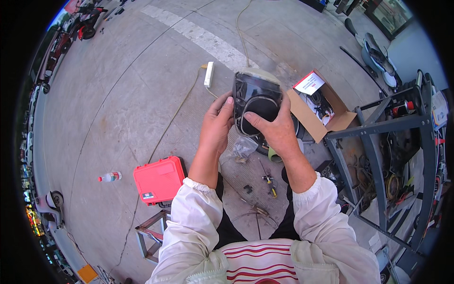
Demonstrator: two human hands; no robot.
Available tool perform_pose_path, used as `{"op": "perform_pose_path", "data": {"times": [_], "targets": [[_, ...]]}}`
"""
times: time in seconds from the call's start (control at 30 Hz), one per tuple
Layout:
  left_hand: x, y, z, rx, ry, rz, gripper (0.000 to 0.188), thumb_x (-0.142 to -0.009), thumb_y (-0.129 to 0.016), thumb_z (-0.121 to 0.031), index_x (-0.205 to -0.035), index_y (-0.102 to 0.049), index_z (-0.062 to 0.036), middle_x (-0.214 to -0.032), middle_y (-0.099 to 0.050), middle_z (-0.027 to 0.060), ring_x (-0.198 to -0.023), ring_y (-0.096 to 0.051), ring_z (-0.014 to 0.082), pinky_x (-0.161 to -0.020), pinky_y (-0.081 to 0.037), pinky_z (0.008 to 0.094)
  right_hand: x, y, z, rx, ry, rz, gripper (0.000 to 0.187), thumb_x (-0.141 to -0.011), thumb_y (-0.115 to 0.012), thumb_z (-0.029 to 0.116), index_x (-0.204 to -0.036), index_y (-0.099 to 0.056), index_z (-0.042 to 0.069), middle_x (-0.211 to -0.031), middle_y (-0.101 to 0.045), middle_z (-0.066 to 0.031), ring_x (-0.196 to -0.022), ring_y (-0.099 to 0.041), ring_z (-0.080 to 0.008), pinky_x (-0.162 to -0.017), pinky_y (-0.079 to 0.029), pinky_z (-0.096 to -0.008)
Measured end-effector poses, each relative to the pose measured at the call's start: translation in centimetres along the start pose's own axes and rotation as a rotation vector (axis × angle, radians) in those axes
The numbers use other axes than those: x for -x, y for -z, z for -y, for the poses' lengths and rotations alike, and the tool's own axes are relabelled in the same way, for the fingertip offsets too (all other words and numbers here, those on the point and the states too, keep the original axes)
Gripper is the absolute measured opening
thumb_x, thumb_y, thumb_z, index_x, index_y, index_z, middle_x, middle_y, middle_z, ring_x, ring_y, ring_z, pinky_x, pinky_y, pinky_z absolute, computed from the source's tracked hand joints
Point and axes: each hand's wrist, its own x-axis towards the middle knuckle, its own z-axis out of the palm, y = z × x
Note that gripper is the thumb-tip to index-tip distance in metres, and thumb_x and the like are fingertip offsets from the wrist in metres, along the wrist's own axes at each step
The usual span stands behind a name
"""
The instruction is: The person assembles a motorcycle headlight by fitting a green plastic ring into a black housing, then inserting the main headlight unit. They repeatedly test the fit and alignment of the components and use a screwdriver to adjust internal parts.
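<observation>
Up in front of me is a black plastic housing with a round, dark, rimmed face at its lower part and a pale curved edge on top; I cannot tell exactly what part it is. My left hand grips its left side, thumb pressed along the edge. Around the right side wraps my right hand, its thumb lying over the round face. Below the housing, a clear plastic bag rests on the floor beside a green cylindrical piece. A dark round part behind my right hand is mostly hidden.
An open cardboard box with cables stands right of my hands, near a metal rack. A red case and a plastic bottle are on the left. A white power strip lies ahead; yellow-handled pliers lie between my legs.
</observation>
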Motion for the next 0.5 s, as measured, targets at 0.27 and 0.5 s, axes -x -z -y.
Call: {"op": "perform_pose_path", "data": {"times": [0.27, 0.5], "targets": [[0.1, 0.0, 0.0, -0.034, 0.035, -0.010, 0.045, -0.102, -0.054, -0.029, -0.138, -0.052, -0.0011, -0.122, -0.066, 0.0089, -0.107, -0.064, 0.0159, -0.087, -0.052, 0.0288, -0.1, 0.1, -0.1, -0.012, -0.008, 0.012, 0.107, -0.072, -0.088, 0.029, -0.145, -0.019, -0.010, -0.132, -0.050, -0.0247, -0.119, -0.055, -0.0287, -0.101, -0.046, -0.0372], [0.6, -0.3, -0.9, -0.187, 0.097, -0.008, 0.050, -0.101, -0.056, -0.036, -0.138, -0.052, -0.0027, -0.120, -0.066, 0.0081, -0.096, -0.066, 0.0167, -0.078, -0.054, 0.0305, -0.4, 0.2, -1.2, -0.148, -0.053, 0.036, 0.100, -0.075, -0.085, 0.029, -0.146, -0.025, -0.007, -0.132, -0.052, -0.0223, -0.120, -0.055, -0.0269, -0.101, -0.046, -0.0363]]}}
